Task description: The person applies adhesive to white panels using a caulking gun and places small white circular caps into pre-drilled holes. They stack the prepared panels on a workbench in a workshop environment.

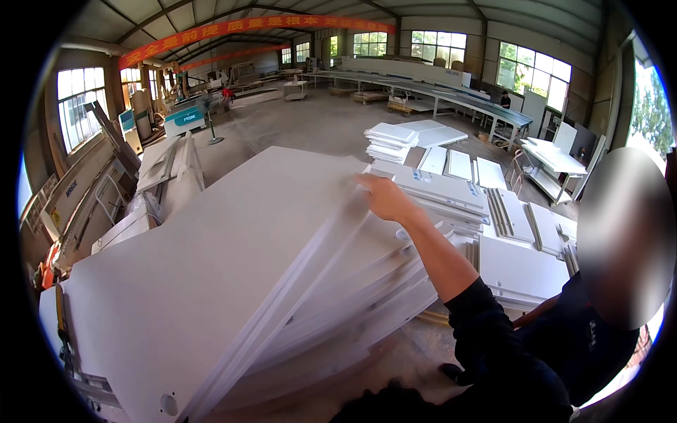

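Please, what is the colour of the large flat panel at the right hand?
The large flat panel looks white, slightly greyish, shown best in the head view.

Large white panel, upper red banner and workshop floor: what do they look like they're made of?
Large white panel: probably coated board; smooth, even, low-sheen face; its core can't be seen.
Upper red banner: fabric or thin plastic; a thin strip strung overhead.
Workshop floor: likely concrete; dull, grey, patchy.
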Motion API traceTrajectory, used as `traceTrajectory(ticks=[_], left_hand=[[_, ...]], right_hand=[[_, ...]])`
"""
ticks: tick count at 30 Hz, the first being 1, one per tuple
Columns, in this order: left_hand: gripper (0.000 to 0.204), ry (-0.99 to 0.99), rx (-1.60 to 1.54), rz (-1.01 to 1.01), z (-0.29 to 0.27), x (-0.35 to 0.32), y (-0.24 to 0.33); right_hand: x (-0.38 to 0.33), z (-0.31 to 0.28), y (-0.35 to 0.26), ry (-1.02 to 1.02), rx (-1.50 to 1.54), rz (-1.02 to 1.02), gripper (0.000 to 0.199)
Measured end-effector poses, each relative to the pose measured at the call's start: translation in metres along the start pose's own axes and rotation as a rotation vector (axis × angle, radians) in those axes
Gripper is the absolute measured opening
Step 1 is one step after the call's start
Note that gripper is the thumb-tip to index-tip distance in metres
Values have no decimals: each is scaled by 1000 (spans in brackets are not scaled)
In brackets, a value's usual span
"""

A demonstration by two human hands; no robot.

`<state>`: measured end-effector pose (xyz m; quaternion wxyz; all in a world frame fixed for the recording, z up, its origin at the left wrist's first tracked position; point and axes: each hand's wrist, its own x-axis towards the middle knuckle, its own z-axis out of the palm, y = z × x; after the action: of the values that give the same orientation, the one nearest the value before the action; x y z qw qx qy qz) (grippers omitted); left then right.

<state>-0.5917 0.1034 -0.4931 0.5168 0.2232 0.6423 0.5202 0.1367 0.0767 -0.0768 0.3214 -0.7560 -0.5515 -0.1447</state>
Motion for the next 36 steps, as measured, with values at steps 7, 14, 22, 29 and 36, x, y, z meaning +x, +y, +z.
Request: traceTrajectory(ticks=[7, 14, 22, 29, 36], left_hand=[[55, 72, 142, 290, -14, -9, 52], [53, 117, 358, 548, -23, -20, 77], [51, 199, 590, 833, -40, -28, 105], [49, 242, 731, 1050, -68, -24, 121], [51, 462, 945, 1242, -126, -26, 132]], right_hand=[[35, 11, -6, 9, 61, -13, 17], [40, 13, -10, 41, 125, 238, 13], [38, 11, 15, 118, 278, 184, 18], [45, 5, 14, 25, 205, -2, 14], [10, -47, -39, -337, 579, 82, 31]])
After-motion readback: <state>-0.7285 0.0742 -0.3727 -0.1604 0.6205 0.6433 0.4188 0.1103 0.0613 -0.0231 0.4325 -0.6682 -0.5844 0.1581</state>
